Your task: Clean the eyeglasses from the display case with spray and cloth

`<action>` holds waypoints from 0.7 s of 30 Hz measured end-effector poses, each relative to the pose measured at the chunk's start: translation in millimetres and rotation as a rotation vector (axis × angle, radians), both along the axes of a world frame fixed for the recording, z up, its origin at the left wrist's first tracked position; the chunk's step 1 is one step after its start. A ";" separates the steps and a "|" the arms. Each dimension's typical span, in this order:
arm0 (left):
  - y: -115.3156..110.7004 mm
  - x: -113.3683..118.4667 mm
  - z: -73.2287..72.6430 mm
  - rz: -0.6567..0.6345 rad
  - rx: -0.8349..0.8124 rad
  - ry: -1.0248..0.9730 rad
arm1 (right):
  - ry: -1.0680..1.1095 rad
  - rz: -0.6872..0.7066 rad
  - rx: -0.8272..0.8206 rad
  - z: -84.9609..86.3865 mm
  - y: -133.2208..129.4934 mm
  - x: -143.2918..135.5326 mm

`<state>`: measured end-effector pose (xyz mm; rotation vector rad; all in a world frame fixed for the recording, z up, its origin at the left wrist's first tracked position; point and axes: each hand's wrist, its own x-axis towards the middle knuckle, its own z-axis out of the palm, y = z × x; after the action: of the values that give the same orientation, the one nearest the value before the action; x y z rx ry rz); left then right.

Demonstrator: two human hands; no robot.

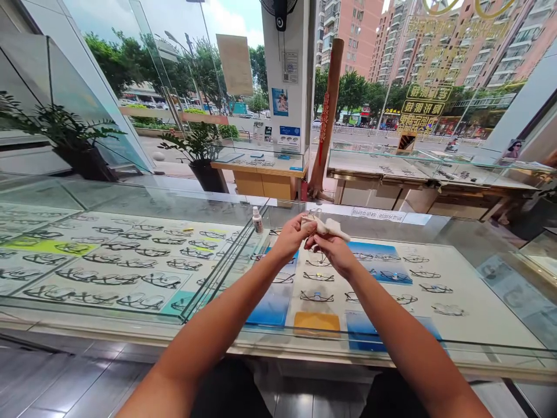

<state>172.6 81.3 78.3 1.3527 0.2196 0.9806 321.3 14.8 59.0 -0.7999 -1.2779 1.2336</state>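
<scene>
Bottle (pixel 257 220): label print too small to read. Right of the bottle, cloth (pixel 334 227): partly covered by left hand (pixel 290 235) and right hand (pixel 336 251); thin wire item (pixel 312 212) beside it, too small and covered to identify. Below and right of the bottle, glasses (pixel 351 297): partly hidden behind the right forearm (pixel 391 310). Above the bottle, fan (pixel 281 17): cut by top edge; poster (pixel 280 102): wording illegible. Far left of the bottle, plant (pixel 65 129): cut by left edge.
</scene>
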 end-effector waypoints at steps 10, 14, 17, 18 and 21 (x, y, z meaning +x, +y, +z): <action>0.3 7.6 2.9 0.153 -0.119 -0.094 | -0.106 -0.156 0.098 7.9 -0.7 12.4; 4.6 6.5 -2.5 0.252 -0.062 -0.055 | -0.052 -0.290 0.123 19.9 -2.3 23.9; 0.9 2.7 -3.9 0.324 0.127 0.071 | -0.003 -0.316 0.135 24.6 -3.5 26.1; -1.4 1.6 -3.4 0.332 0.196 0.123 | 0.016 -0.310 0.132 25.4 -4.0 25.9; -8.3 0.1 -0.7 0.278 0.297 0.228 | 0.097 -0.268 0.082 26.9 -5.6 23.5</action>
<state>172.7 73.0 77.5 1.7412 0.4584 1.1203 344.9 9.2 85.9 -0.8132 -1.0960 0.9873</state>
